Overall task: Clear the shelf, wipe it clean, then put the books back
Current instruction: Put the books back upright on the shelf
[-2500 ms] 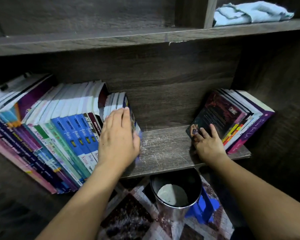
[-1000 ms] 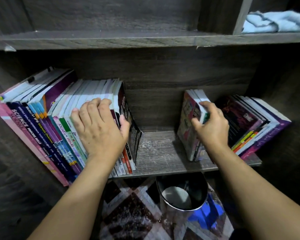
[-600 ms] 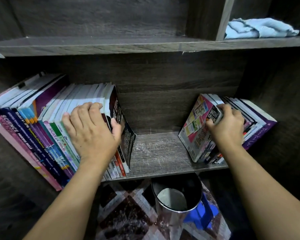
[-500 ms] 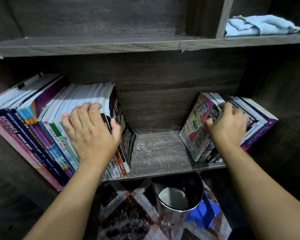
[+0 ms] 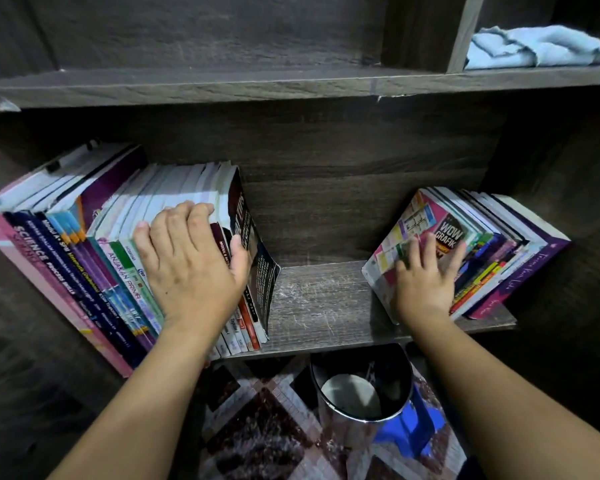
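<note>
A long row of books [image 5: 94, 258] leans left on the dark wooden shelf [image 5: 319, 299]. My left hand [image 5: 187, 265] lies over their spines, fingers reaching the top edges and thumb against the black-covered end book [image 5: 257, 268]. On the right, a smaller group of books [image 5: 506, 251] leans right against the shelf's side wall. My right hand [image 5: 426, 275] presses with spread fingers on the cover of the pink "WOW GRAFIK" book [image 5: 426, 220] at the front of that group. Bare, scratched board shows between the two groups.
A crumpled light-blue cloth [image 5: 534, 46] lies on the upper shelf at the right, past a vertical divider [image 5: 461, 32]. Below the shelf stands a shiny metal bin [image 5: 361, 393] with a blue object [image 5: 413, 427] beside it, on a patterned floor covering [image 5: 257, 438].
My right hand stood a few books up, leaned them right against the stack, then let go of the pink book's top edge and now lies flat on its cover. My left hand stays put.
</note>
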{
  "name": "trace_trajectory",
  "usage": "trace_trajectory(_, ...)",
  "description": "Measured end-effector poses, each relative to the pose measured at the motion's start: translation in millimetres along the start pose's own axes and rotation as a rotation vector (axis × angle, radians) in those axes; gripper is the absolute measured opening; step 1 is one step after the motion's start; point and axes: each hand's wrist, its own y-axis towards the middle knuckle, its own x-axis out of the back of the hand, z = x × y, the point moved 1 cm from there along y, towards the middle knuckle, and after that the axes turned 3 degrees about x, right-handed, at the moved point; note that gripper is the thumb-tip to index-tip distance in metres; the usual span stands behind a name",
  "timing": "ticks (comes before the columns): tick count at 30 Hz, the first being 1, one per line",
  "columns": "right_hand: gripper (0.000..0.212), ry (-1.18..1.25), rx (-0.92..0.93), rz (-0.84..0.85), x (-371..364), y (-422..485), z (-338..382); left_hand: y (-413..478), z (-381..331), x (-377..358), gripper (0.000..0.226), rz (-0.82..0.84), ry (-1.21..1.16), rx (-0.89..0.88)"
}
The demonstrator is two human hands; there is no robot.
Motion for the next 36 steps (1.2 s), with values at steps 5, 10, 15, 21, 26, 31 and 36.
trace_trajectory(5, 0.052, 0.039, -0.033, 0.053, 24.3, -6.6, 19.0, -0.5, 3.1, 3.1, 0.05, 0.004, -0.009, -0.033)
trace_trajectory(10, 0.069, 0.577, 0.373, -0.393, 86.2, -23.1, 74.3, 0.2, 24.7, 19.4, 0.039, -0.163, -0.168, -0.063)
trace_trajectory(15, 0.08, 1.041, 0.652, -0.447, 138.8, -37.3, 119.5, -2.2, 56.8, 25.2, 0.04, -0.134, -0.133, -0.011)
trace_trajectory(21, 0.059, 1.215, 0.665, -0.381, 154.2, -42.6, 147.1, -3.5, 72.5, 26.2, 0.042, -0.045, -0.117, -0.074)
trace_trajectory(26, 0.046, 1.252, 0.57, -0.447, 151.2, -36.2, 149.9, -3.5, 72.7, 22.1, 0.04, -0.063, -0.12, -0.066)
trace_trajectory(31, 0.04, 1.272, 0.523, -0.475, 143.9, -33.7, 149.8, -3.7, 67.4, 19.5, 0.038, -0.093, -0.164, -0.031)
trace_trajectory(36, 0.044, 1.342, 0.492, -0.602, 132.4, -37.7, 155.3, -4.1, 66.4, 18.9, 0.038, -0.083, -0.185, -0.015)
